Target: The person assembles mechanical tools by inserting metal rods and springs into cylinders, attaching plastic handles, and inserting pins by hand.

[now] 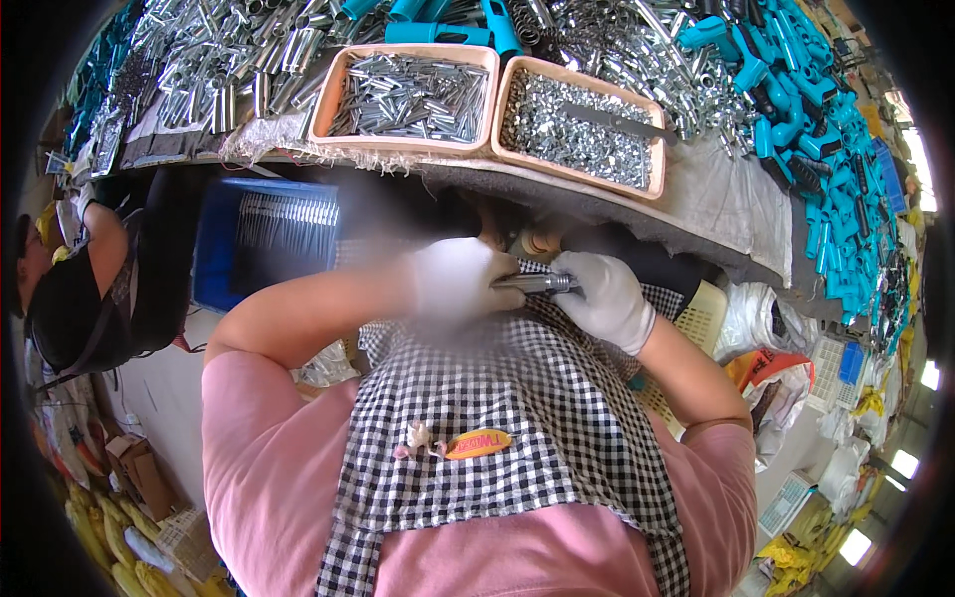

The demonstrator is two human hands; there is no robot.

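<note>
In white gloves, both my hands meet in front of my checked apron, closed on one shiny metal tube [538,284]. My left hand [460,279] wraps the tube's left end, partly blurred. Around its right end, the fingers of my right hand [607,298] are pressed together; whether a smaller part is pinched there I cannot tell. Just beyond the hands, on the table edge, sit a pinkish tray of thin metal pins [325,119] and another tray of small metal pieces [652,177], with a flat metal strip [615,121] lying across the latter.
Piles of metal tubes [288,60] and teal plastic handles [796,109] cover the table. A blue crate [214,249] with rows of metal rods stands left below the edge. A yellow basket [704,313] is at my right. Another person [80,269] sits at far left.
</note>
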